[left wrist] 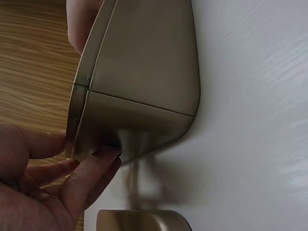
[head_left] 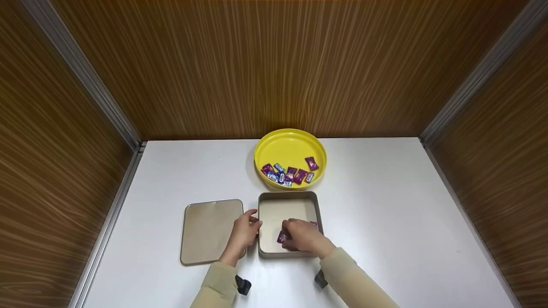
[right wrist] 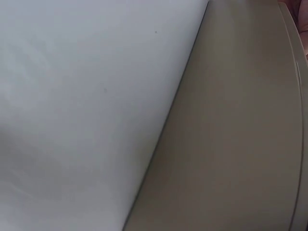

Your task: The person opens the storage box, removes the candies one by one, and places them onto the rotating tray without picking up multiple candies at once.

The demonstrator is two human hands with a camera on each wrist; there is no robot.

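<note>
A square beige tin box (head_left: 287, 255) stands lidless on the table. Inside it my right hand (head_left: 303, 235) pinches a purple-wrapped candy (head_left: 282, 236) low over the floor of the box. Another purple wrapper (head_left: 314, 223) shows by the box's right wall, partly covered by this hand. At the left wall, my left hand (head_left: 243, 233) holds the box, its thumb at the rim and bent fingers (left wrist: 89, 175) against the outer side. The right wrist view shows mostly the box's outer wall (right wrist: 231, 125); the right fingers are largely hidden there.
Behind the box sits a round yellow tray (head_left: 284, 147) with several purple and blue-white wrapped candies (head_left: 291, 174). The flat beige lid (head_left: 209, 231) lies left of the box, partly under the left hand. Wood-grain panels (head_left: 278, 68) enclose the white table (head_left: 394, 214).
</note>
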